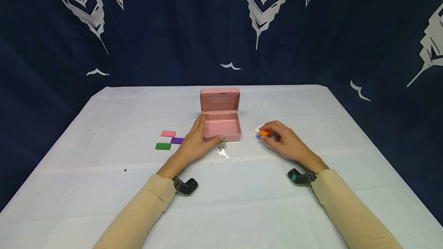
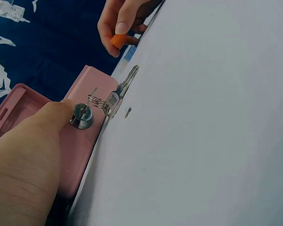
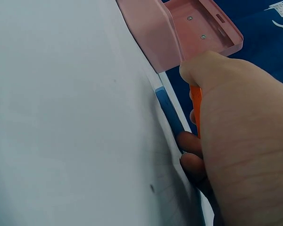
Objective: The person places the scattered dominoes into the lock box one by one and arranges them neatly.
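Observation:
A pink metal lock box (image 1: 221, 126) stands with its lid raised. My left hand (image 1: 197, 141) holds its front left corner, fingers along the left side and thumb on the front by the lock (image 2: 82, 116). Keys (image 1: 223, 151) on a ring hang from that lock. Right of the box, my right hand (image 1: 285, 141) pinches an orange block (image 1: 264, 133) between thumb and fingers, over a blue block (image 3: 169, 110) on the table. A white piece (image 1: 257, 130) shows beside the blue block, partly hidden by the hand.
Left of the box lie a pink block (image 1: 168, 133), a green block (image 1: 163, 146) and a purple block (image 1: 177, 140), the last partly behind my left hand. A white cloth covers the table (image 1: 242, 210). A dark blue curtain (image 1: 207, 30) hangs behind it.

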Motion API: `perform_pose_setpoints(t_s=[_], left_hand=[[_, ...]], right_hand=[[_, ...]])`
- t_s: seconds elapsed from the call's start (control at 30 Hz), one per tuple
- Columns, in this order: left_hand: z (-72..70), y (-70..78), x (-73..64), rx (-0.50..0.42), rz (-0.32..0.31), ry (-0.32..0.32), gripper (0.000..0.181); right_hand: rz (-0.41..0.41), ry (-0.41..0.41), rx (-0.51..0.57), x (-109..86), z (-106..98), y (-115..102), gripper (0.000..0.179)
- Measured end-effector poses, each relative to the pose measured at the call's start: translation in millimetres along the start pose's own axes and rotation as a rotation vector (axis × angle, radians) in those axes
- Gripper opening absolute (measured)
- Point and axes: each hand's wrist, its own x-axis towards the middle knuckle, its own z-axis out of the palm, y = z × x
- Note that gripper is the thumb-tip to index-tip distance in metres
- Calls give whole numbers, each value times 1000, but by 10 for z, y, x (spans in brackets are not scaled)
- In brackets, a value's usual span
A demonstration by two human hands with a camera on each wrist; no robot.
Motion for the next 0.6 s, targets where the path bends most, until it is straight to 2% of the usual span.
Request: perform_pose_setpoints(t_s=[0.27, 0.6], left_hand=[[2, -9, 2, 7, -3, -1, 99], [-3, 6, -2, 11, -41, -20, 101]], right_hand=[[7, -2, 1, -1, 8, 11, 27], [14, -10, -1, -3, 7, 15, 28]])
